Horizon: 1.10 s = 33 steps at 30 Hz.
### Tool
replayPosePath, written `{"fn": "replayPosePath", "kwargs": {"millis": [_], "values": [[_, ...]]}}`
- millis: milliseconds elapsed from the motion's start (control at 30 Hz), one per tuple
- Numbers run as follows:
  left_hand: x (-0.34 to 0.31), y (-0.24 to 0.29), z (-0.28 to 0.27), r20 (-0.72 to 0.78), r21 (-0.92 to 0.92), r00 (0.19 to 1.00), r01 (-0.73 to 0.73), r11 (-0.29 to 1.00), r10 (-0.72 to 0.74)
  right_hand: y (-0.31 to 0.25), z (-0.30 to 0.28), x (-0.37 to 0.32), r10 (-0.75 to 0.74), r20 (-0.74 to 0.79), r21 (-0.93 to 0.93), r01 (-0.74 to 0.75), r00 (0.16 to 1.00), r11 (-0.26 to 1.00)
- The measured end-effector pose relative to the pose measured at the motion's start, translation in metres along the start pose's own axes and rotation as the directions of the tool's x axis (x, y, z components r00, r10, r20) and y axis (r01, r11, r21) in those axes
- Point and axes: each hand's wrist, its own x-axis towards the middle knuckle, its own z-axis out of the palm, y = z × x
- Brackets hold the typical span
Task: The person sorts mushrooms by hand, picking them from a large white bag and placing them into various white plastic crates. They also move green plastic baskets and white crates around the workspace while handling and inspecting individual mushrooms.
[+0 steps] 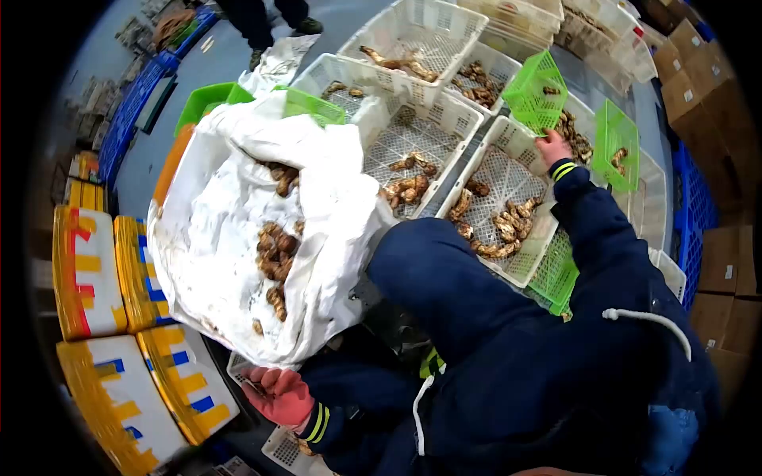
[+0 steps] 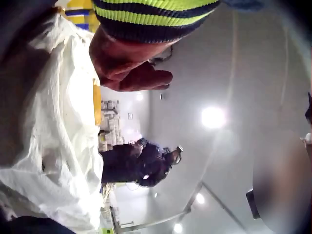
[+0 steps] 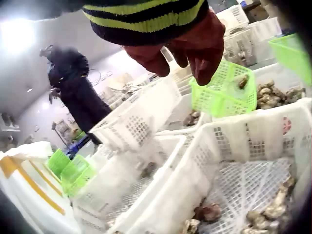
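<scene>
The right hand (image 1: 556, 148) is at the near edge of a green basket (image 1: 536, 92) holding a small brown mushroom piece. In the right wrist view, the fingers of the right hand (image 3: 187, 56) hang loosely bent, tips over the rim of the green basket (image 3: 224, 97); contact is unclear. Below the white lined container (image 1: 206, 230), the left hand (image 1: 279, 398) lies by the liner's near edge, fingers loosely bent. In the left wrist view, the left hand (image 2: 126, 68) has nothing visible in it beside the white liner (image 2: 63, 131). Brown mushrooms (image 1: 276, 252) lie in the liner.
White crates (image 1: 448, 198) with mushrooms stand ahead and right, another green basket (image 1: 607, 143) among them. Taped foam boxes (image 1: 119, 397) stack at left, cardboard boxes (image 1: 702, 103) at right. Another person (image 2: 141, 163) stands beyond the liner.
</scene>
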Motion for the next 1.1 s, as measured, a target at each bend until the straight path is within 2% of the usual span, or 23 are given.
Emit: {"fn": "replayPosePath", "kwargs": {"millis": [33, 100, 167, 233, 300, 333, 367, 400, 433, 500, 533, 567, 600, 700, 733, 767, 833, 867, 967, 1033, 1100], "values": [[0.004, -0.011, 0.005, -0.021, 0.065, 0.999, 0.044, 0.997, -0.043, 0.019, -0.008, 0.010, 0.062, -0.044, -0.127, -0.067, 0.997, 0.990], [0.014, -0.039, 0.019, -0.184, 0.110, 0.981, 0.078, 0.991, -0.057, 0.036, -0.018, 0.028, 0.150, -0.006, -0.213, -0.148, 0.989, 0.966], [0.028, -0.058, 0.026, -0.197, 0.135, 0.975, 0.134, 0.982, -0.106, 0.062, -0.003, 0.060, 0.092, 0.048, -0.218, -0.080, 0.995, 0.973], [0.041, -0.082, 0.042, -0.168, 0.189, 0.978, 0.158, 0.969, -0.126, 0.081, 0.026, 0.090, 0.070, 0.019, -0.367, -0.058, 0.997, 0.929], [0.049, -0.097, 0.049, -0.224, 0.228, 0.968, 0.162, 0.960, -0.111, 0.068, 0.038, 0.103, 0.127, 0.034, -0.488, -0.095, 0.991, 0.867], [0.053, -0.103, 0.052, -0.267, 0.275, 0.957, 0.190, 0.942, -0.115, 0.059, 0.040, 0.114, 0.345, 0.207, -0.404, -0.241, 0.916, 0.882], [0.056, -0.107, 0.056, -0.308, 0.324, 0.945, 0.212, 0.922, -0.108, 0.042, 0.038, 0.119, 0.443, 0.285, -0.403, -0.313, 0.850, 0.860], [0.059, -0.109, 0.053, -0.229, 0.366, 0.959, 0.245, 0.898, -0.168, 0.051, 0.058, 0.131, 0.451, 0.323, -0.451, -0.283, 0.832, 0.846], [0.061, -0.108, 0.051, -0.229, 0.400, 0.953, 0.277, 0.873, -0.198, 0.070, 0.076, 0.148, 0.457, 0.354, -0.498, -0.250, 0.816, 0.831], [0.064, -0.121, 0.057, -0.234, 0.444, 0.956, 0.264, 0.856, -0.174, 0.082, 0.088, 0.162, 0.384, 0.349, -0.663, -0.065, 0.855, 0.746], [0.066, -0.126, 0.059, -0.238, 0.450, 0.957, 0.258, 0.855, -0.164, 0.085, 0.084, 0.162, 0.330, 0.351, -0.641, -0.032, 0.877, 0.767], [0.067, -0.131, 0.062, -0.268, 0.434, 0.954, 0.245, 0.867, -0.136, 0.087, 0.082, 0.157, 0.218, 0.261, -0.609, -0.015, 0.940, 0.793], [0.067, -0.134, 0.064, -0.298, 0.415, 0.948, 0.234, 0.879, -0.111, 0.079, 0.073, 0.151, 0.164, 0.193, -0.547, -0.033, 0.967, 0.836], [0.066, -0.135, 0.067, -0.309, 0.397, 0.942, 0.255, 0.881, -0.133, 0.063, 0.046, 0.135, 0.075, 0.044, -0.430, -0.049, 0.996, 0.901], [0.064, -0.132, 0.066, -0.271, 0.395, 0.949, 0.264, 0.880, -0.163, 0.059, 0.037, 0.127, 0.041, -0.030, -0.382, -0.049, 0.999, 0.923], [0.062, -0.130, 0.068, -0.265, 0.394, 0.950, 0.261, 0.881, -0.163, 0.053, 0.028, 0.117, -0.011, -0.051, -0.420, -0.012, 0.999, 0.907], [0.056, -0.125, 0.070, -0.290, 0.391, 0.950, 0.230, 0.891, -0.118, 0.077, 0.027, 0.113, -0.238, -0.077, -0.434, 0.182, 0.968, 0.882], [0.053, -0.121, 0.070, -0.280, 0.390, 0.953, 0.220, 0.894, -0.113, 0.086, 0.025, 0.106, -0.361, -0.123, -0.427, 0.279, 0.924, 0.860], [0.046, -0.112, 0.070, -0.247, 0.364, 0.962, 0.201, 0.910, -0.114, 0.077, 0.003, 0.076, -0.434, -0.119, -0.411, 0.354, 0.893, 0.840], [0.042, -0.111, 0.074, -0.294, 0.348, 0.954, 0.159, 0.924, -0.054, 0.068, -0.007, 0.050, -0.429, -0.085, -0.435, 0.354, 0.899, 0.828], [0.037, -0.107, 0.075, -0.239, 0.346, 0.970, 0.134, 0.929, -0.051, 0.076, -0.010, 0.027, -0.470, -0.068, -0.322, 0.427, 0.880, 0.845]]}}
